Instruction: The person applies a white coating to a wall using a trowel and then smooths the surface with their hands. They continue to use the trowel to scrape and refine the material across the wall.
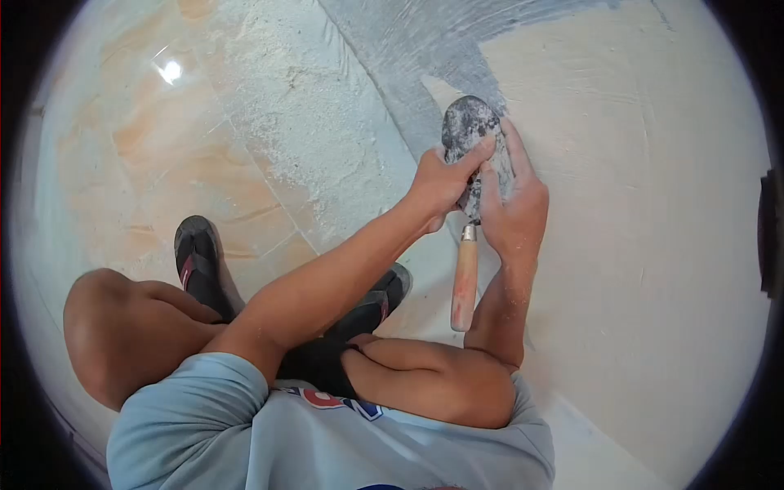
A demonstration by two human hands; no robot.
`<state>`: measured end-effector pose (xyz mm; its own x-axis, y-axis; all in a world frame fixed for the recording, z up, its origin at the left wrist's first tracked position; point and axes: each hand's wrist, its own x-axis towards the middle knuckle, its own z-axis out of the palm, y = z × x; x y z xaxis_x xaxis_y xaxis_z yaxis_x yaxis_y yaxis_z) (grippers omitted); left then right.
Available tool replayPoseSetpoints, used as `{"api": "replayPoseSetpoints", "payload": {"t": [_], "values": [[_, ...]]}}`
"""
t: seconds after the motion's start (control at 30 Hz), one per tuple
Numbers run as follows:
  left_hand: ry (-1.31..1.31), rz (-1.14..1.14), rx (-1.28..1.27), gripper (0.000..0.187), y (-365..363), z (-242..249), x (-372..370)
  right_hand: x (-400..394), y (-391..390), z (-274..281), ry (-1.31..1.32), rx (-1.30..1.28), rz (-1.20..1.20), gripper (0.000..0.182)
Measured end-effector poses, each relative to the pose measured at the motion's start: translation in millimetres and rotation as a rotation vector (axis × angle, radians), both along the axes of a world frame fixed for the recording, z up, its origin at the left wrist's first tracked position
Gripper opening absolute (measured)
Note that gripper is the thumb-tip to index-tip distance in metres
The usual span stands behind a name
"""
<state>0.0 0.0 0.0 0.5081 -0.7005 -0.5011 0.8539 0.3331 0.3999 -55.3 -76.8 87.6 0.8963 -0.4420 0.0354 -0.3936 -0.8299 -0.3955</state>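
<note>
A trowel [468, 114] with a rounded blade, mottled black and whitish, is in front of me. Its wooden handle [464, 282] points back toward my body. My left hand [445, 180] is closed around the blade's left side, the thumb lying across its face. On the right side, my right hand [514, 204] also grips the blade, with its thumb on the face and a finger stretched along the edge. Pale dust coats the fingers of both hands. Nothing touches the handle. The underside of the blade is hidden.
To the right rises a wall [621, 229] coated in cream, with a grey streaked patch [416, 41] at the top. White powder and crumbs [302, 122] lie along the wall's base. Glossy orange-beige tiles [163, 155] cover the floor. My dark shoes [198, 253] stand on it.
</note>
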Motion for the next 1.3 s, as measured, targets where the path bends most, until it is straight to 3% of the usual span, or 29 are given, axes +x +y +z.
{"api": "replayPoseSetpoints", "payload": {"t": [0.07, 0.1, 0.2, 0.33, 0.43, 0.53, 0.6, 0.7, 0.73, 0.8, 0.97, 1.13, 1.3], "values": [[0.016, -0.017, 0.060, 0.052, 4.3, 10.1, 5.1, 3.6, 2.4, 5.8, -0.011, 0.013, -0.020, 0.060], [0.235, -0.088, -0.076, 0.050, -11.4, 34.8, -47.8, -26.1, -1.8, 57.0, 0.269, -0.088, -0.066, 0.059], [-0.054, 0.035, 0.051, 0.047, 7.3, -4.5, 45.7, 40.0, 9.6, -16.4, -0.103, -0.028, -0.022, 0.058], [0.024, -0.003, -0.040, 0.049, -0.9, -38.3, 41.6, 38.8, 3.0, -25.2, 0.063, -0.109, -0.011, 0.058], [0.036, 0.054, 0.100, 0.048, -3.4, -22.4, 20.2, 22.4, 9.9, -8.5, 0.085, -0.095, -0.028, 0.058], [0.057, 0.037, -0.007, 0.049, -1.2, -16.9, 19.3, 22.2, 6.1, -6.2, 0.005, -0.052, -0.003, 0.058], [0.021, 0.064, 0.046, 0.050, -8.0, -36.3, 25.1, 34.1, 6.3, -12.9, 0.095, -0.104, -0.022, 0.058], [0.072, 0.027, -0.072, 0.049, -7.2, -54.5, 35.1, 35.7, 6.8, -16.1, 0.137, -0.111, -0.026, 0.058], [0.078, 0.023, -0.027, 0.049, -5.0, -42.3, 30.8, 35.1, 8.1, -14.1, 0.160, -0.117, -0.032, 0.058], [0.095, 0.001, -0.023, 0.050, 0.2, -15.9, 16.9, 23.6, 5.2, -10.5, 0.048, -0.132, 0.023, 0.059], [0.115, -0.046, -0.099, 0.046, -0.6, -36.3, 25.2, 30.9, 7.4, -10.2, 0.107, -0.132, -0.008, 0.059], [0.066, -0.017, -0.009, 0.048, 2.4, -11.6, 16.4, 22.3, 13.4, 1.2, 0.101, -0.021, -0.091, 0.054], [0.075, 0.029, -0.090, 0.048, -6.3, -44.7, 31.4, 42.9, 4.2, -22.5, 0.073, -0.169, 0.031, 0.058]]}}
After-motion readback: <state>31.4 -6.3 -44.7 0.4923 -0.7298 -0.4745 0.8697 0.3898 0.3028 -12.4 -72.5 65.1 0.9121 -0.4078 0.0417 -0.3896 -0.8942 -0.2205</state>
